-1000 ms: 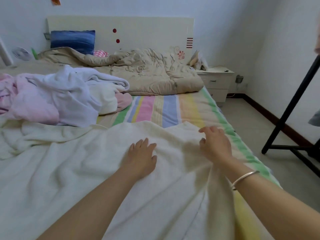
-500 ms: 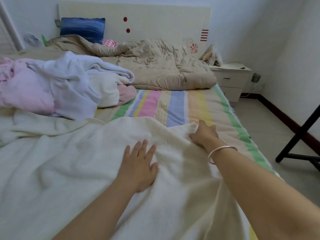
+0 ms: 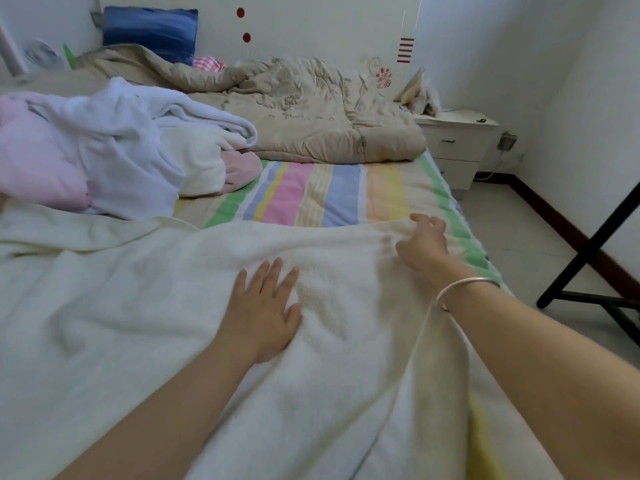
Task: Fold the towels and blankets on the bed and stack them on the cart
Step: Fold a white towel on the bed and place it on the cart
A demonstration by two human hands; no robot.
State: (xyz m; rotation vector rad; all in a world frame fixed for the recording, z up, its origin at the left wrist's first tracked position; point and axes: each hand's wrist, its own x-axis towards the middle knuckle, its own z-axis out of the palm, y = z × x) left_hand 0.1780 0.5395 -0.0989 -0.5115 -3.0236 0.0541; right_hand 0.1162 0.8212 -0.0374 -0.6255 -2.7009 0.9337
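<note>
Cream blanket (image 3: pixel 138 306), spread beneath the straight fingers of our left hand (image 3: pixel 263 313), far edge pinched in the curled fingers of our right hand (image 3: pixel 424 244): smoothing step, we judge; next, fold that edge over.

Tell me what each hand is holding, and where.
Right hand grips the cream blanket at its far edge; left hand only presses flat on it.

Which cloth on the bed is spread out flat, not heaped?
The cream blanket in front; the white towel, the pink blanket and the beige quilt lie crumpled behind it.
</note>
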